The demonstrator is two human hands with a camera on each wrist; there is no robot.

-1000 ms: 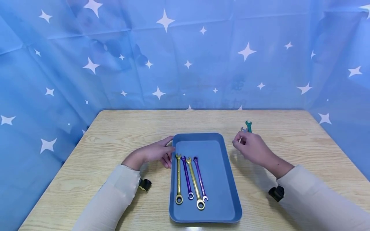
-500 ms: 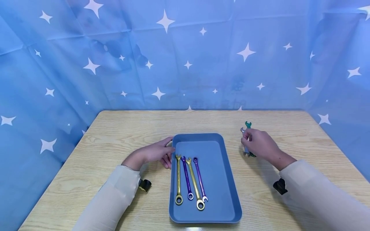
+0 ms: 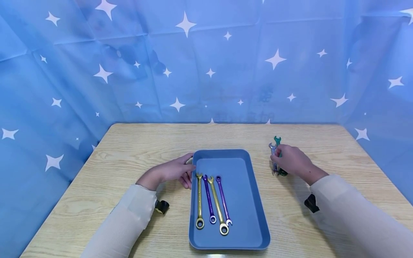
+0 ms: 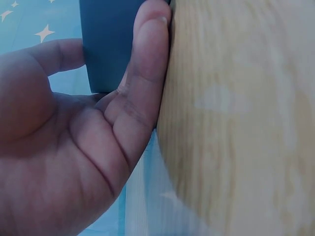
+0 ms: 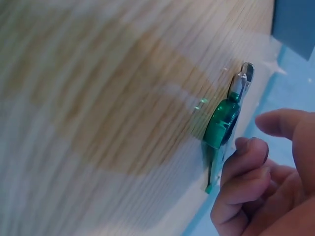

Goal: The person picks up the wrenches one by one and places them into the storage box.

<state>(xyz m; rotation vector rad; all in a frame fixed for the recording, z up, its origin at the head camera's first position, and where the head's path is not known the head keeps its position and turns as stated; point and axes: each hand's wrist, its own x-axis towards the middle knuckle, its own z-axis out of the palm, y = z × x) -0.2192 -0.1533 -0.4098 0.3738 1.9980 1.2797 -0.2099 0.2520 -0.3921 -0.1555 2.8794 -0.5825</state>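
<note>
My left hand (image 3: 171,170) holds the left wall of a blue tray (image 3: 259,215), thumb at its rim and the other fingers against the outside. In the left wrist view the tray wall (image 4: 108,44) shows between thumb and fingers. Inside the tray lie two gold combination wrenches (image 3: 217,202) and two purple ones (image 3: 223,197). To the tray's right, my right hand (image 3: 293,161) hovers beside a green combination wrench (image 3: 278,141) and a silver one (image 3: 273,148), which lie side by side. In the right wrist view, thumb and fingers stand apart near the green ring end (image 5: 221,125).
A pale wooden table (image 3: 155,143) carries everything. Behind it hangs a blue cloth with white stars (image 3: 206,53). Black wrist cameras (image 3: 162,206) sit under both light sleeves (image 3: 355,215).
My right hand has shifted rightward from the silver wrench to the green one, uncovering the silver wrench's lower end. The left hand and the tray stay where they were.
</note>
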